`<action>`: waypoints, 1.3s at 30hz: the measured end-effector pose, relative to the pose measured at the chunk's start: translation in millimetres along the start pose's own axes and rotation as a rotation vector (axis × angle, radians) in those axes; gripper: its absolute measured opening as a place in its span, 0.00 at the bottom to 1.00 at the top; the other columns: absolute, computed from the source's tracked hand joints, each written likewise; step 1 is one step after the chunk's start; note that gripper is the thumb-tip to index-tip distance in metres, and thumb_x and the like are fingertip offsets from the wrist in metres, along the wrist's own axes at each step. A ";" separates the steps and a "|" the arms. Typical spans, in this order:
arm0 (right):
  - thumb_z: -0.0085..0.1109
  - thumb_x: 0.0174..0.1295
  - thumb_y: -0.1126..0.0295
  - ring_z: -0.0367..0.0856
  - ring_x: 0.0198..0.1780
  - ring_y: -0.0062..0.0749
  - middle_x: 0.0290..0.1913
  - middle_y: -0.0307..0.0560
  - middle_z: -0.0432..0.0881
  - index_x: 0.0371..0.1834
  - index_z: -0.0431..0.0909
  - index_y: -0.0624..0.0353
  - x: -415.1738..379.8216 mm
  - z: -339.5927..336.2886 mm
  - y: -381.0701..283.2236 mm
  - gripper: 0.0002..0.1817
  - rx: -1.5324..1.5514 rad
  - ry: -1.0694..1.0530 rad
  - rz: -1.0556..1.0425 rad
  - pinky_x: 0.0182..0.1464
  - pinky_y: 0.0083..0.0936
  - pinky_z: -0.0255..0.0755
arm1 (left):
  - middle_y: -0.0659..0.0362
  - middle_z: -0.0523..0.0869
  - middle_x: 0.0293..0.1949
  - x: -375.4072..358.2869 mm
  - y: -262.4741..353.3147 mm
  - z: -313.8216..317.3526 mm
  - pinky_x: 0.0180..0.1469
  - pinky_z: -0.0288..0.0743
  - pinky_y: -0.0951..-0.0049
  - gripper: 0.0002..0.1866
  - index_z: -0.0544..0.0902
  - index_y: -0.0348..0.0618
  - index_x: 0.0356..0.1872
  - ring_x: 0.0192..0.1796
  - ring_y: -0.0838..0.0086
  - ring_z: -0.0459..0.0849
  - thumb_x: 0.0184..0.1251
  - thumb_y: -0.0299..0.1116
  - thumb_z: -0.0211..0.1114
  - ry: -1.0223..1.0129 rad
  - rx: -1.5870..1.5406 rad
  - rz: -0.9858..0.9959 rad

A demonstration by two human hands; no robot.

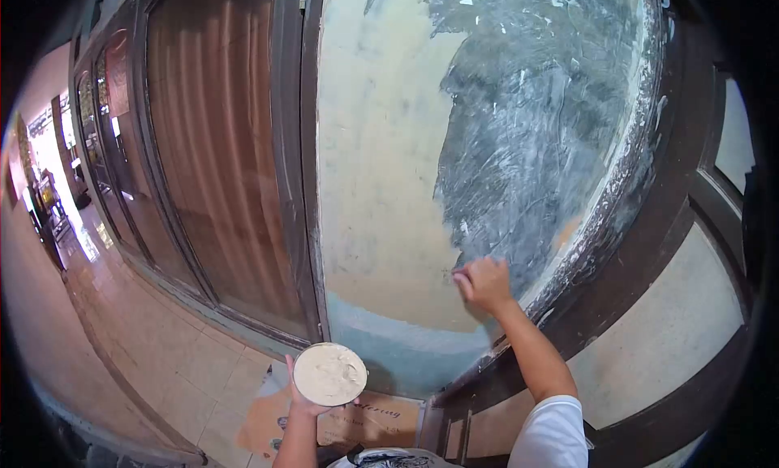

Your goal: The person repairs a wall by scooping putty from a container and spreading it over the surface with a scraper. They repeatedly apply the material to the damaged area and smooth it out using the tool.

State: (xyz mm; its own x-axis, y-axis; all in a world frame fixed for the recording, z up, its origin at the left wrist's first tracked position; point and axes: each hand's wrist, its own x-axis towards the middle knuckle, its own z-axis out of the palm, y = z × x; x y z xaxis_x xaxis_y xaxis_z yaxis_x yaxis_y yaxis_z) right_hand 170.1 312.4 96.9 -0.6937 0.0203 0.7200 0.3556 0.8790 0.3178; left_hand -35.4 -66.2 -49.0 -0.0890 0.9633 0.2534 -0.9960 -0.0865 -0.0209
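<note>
A round container of cream-coloured paste rests in my left hand, whose fingers wrap round its side and underside. My right hand is closed close to the wall, by the lower edge of the bare grey area; what it holds, if anything, is hidden. The wall panel has a smooth cream coat on its left part. Rough grey surface with whitish smears covers the upper right, and a pale blue-green band runs along the bottom.
A dark-framed window with a brown curtain stands left of the panel. Dark wooden framework with pale panels is at the right. Printed cardboard lies on the tiled floor below. A corridor runs off at the far left.
</note>
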 end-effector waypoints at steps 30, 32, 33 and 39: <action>0.70 0.59 0.51 0.79 0.40 0.43 0.34 0.42 0.81 0.36 0.83 0.50 4.4 -4.4 -6.1 0.16 0.068 -0.067 -0.047 0.46 0.43 0.63 | 0.30 0.71 0.69 -1.7 -7.6 3.0 0.30 0.84 0.29 0.61 0.64 0.48 0.77 0.52 0.16 0.78 0.53 0.89 0.44 0.220 0.022 0.085; 0.70 0.59 0.50 0.79 0.40 0.42 0.33 0.41 0.81 0.36 0.83 0.50 27.8 -16.0 1.4 0.16 0.013 0.099 0.222 0.45 0.43 0.63 | 0.32 0.69 0.71 -1.4 -3.6 -1.4 0.38 0.81 0.22 0.61 0.64 0.51 0.78 0.56 0.14 0.75 0.53 0.89 0.43 0.043 -0.020 0.013; 0.69 0.60 0.50 0.78 0.39 0.41 0.33 0.41 0.81 0.35 0.83 0.49 37.4 -20.7 8.0 0.16 -0.014 0.213 0.375 0.45 0.43 0.63 | 0.31 0.69 0.70 -2.7 -3.4 -2.3 0.35 0.82 0.24 0.61 0.64 0.51 0.78 0.54 0.14 0.76 0.53 0.89 0.43 0.045 -0.013 0.000; 0.71 0.60 0.52 0.78 0.39 0.43 0.35 0.41 0.82 0.35 0.82 0.51 5.7 -2.2 -8.2 0.16 0.027 -0.082 0.036 0.45 0.43 0.62 | 0.30 0.71 0.68 -6.4 -6.2 -7.4 0.29 0.84 0.31 0.62 0.62 0.46 0.78 0.53 0.20 0.79 0.54 0.88 0.45 0.076 0.112 0.015</action>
State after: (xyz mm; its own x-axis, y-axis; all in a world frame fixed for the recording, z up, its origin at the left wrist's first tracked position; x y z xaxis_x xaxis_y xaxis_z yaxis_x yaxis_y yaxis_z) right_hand 164.6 304.3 99.7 -0.7300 0.0896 0.6775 0.3648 0.8895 0.2754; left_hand -28.7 -69.9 -57.7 -0.1081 0.9777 0.1801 -0.9886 -0.1248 0.0846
